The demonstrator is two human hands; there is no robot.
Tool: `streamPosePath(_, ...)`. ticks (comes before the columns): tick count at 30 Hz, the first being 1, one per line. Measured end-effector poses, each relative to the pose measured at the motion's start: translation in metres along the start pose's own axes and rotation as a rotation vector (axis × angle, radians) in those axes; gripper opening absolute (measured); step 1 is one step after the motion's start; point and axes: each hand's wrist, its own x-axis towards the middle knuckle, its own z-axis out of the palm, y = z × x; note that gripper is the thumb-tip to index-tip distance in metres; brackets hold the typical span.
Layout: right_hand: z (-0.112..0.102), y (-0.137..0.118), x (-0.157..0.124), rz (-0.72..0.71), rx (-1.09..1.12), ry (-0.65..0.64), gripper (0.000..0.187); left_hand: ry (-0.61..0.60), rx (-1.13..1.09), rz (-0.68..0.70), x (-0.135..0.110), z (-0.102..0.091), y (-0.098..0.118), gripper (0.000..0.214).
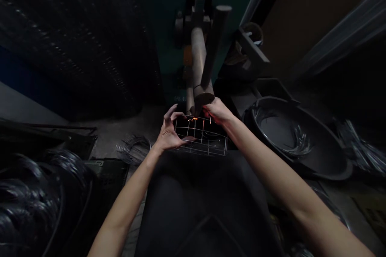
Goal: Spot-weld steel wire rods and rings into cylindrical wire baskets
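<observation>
- Apparently wire rack [200,140] held up to disc [204,98], sparks [193,119] at far edge
- L hand [169,132]: fingers part-spread, gripping rack's side to steady it
- R hand [217,111]: fingers curled over far edge, prob. pressing it to disc

The wire basket [200,140] at centre shows a silver-grey square grid pattern. Orange sparks [193,119] mark its upper edge. Above it, the tan cylindrical arm [198,54] has an orange part [187,55] at its left side, against a dark teal wall [171,16]. The black basin [297,140] at right has a matte finish with pale grey streaks inside. The black wire coils [27,196] at lower left show glossy banded highlights. The black sheet [69,36] at upper left carries diagonal rows of pale specks. The brown panel [304,20] at upper right is plain.
</observation>
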Motion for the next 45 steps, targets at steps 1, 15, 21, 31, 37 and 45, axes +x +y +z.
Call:
streamPosePath(1,-0.001,-0.001,0.000,0.007,0.029,0.038,0.028,-0.005,0.012,0.000,0.001,0.000,0.001,0.118)
streamPosePath(15,0.002,-0.002,-0.005,-0.016,0.185,-0.069,0.040,0.022,0.011,-0.023,-0.008,-0.020,-0.007,0.116)
streamPosePath(21,0.010,0.000,0.001,-0.017,0.167,-0.057,0.044,0.053,-0.001,-0.004,-0.004,-0.025,-0.010,0.118)
streamPosePath(31,0.016,0.006,0.012,-0.017,0.163,-0.029,0.036,0.086,-0.106,0.023,-0.004,-0.026,-0.025,0.119)
streamPosePath(37,0.016,0.001,0.009,0.010,0.168,-0.048,0.028,0.043,-0.130,-0.007,-0.002,-0.030,-0.031,0.119)
streamPosePath(45,-0.024,-0.038,0.016,0.281,0.315,0.048,0.025,-0.198,-0.028,0.180,-0.029,-0.026,-0.031,0.111)
